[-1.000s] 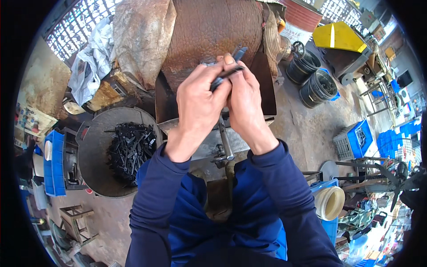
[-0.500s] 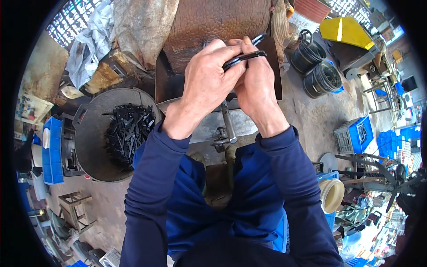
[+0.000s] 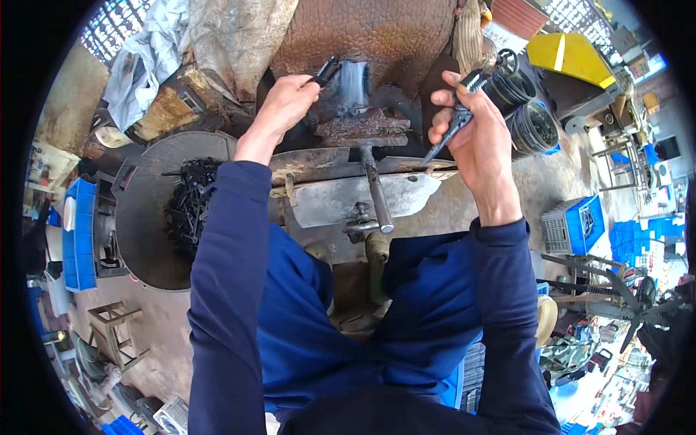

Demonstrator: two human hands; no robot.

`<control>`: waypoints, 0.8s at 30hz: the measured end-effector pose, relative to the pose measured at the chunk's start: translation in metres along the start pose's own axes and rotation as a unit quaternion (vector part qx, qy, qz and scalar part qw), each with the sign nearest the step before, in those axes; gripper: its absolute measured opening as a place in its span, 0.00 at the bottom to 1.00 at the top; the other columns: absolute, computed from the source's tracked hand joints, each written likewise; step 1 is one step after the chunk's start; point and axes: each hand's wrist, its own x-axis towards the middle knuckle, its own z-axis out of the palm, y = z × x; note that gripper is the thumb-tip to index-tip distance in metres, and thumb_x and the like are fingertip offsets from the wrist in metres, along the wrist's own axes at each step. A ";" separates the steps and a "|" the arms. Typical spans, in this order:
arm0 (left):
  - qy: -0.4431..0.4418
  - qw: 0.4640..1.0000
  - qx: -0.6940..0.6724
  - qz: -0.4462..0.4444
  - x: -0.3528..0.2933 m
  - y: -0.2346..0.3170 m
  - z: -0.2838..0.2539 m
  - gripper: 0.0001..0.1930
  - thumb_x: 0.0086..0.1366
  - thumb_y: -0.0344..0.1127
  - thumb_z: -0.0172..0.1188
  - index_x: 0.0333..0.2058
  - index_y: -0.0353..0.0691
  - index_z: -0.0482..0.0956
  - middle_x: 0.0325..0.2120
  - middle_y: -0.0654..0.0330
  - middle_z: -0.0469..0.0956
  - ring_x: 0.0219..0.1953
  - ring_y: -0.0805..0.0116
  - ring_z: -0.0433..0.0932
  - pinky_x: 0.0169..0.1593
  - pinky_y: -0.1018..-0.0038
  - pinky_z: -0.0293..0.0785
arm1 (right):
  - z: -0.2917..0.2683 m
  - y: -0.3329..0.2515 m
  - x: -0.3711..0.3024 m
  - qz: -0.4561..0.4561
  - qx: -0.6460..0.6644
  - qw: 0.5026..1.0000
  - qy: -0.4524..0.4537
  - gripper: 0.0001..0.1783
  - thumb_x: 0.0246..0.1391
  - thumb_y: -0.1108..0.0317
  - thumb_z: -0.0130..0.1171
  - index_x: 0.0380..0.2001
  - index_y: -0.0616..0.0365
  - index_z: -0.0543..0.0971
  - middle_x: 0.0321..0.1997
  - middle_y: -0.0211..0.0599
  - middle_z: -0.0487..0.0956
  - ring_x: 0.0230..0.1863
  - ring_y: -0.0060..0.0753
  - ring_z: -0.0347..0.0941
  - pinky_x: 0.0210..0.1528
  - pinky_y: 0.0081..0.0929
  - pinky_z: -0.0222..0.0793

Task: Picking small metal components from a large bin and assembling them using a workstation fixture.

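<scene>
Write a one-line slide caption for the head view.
Dark parts in the left hand and right hand, a tub of black pieces to the left.

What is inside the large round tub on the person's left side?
Inside the round tub lies a heap of thin, dark pieces. The left sleeve covers part of the tub's right side, and whatever lies under the heap cannot be seen.

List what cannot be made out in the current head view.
In the head view:
The dark piece's inner end: covered by the left hand.
How many dark parts the right hand holds: overlap and grip hide it.
The round tub's right side: behind the left sleeve.
The pale bucket: mostly behind the right sleeve.
</scene>
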 end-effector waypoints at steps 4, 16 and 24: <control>-0.045 0.995 0.091 0.010 0.016 -0.027 0.014 0.11 0.64 0.34 0.56 0.38 0.33 0.82 0.24 0.68 0.72 0.25 0.79 0.66 0.31 0.74 0.65 | -0.009 0.001 -0.006 0.021 -0.009 0.998 -0.053 0.20 0.66 0.68 0.49 0.58 0.64 0.71 0.35 0.33 0.73 0.28 0.24 0.68 0.29 0.24 0.66; -0.112 0.991 0.056 0.055 0.030 -0.051 0.030 0.14 0.63 0.27 0.54 0.45 0.30 0.81 0.29 0.66 0.73 0.31 0.77 0.69 0.36 0.77 0.67 | 0.006 0.020 -0.016 0.098 -0.083 0.984 -0.124 0.30 0.60 0.77 0.56 0.64 0.68 0.62 0.42 0.33 0.70 0.31 0.25 0.72 0.37 0.26 0.74; -0.118 0.988 0.069 0.072 0.030 -0.055 0.019 0.14 0.62 0.25 0.53 0.45 0.30 0.82 0.33 0.68 0.72 0.34 0.78 0.69 0.39 0.79 0.66 | 0.009 0.021 -0.018 0.106 -0.053 0.980 -0.158 0.31 0.62 0.74 0.58 0.64 0.69 0.60 0.42 0.34 0.71 0.35 0.29 0.77 0.40 0.31 0.79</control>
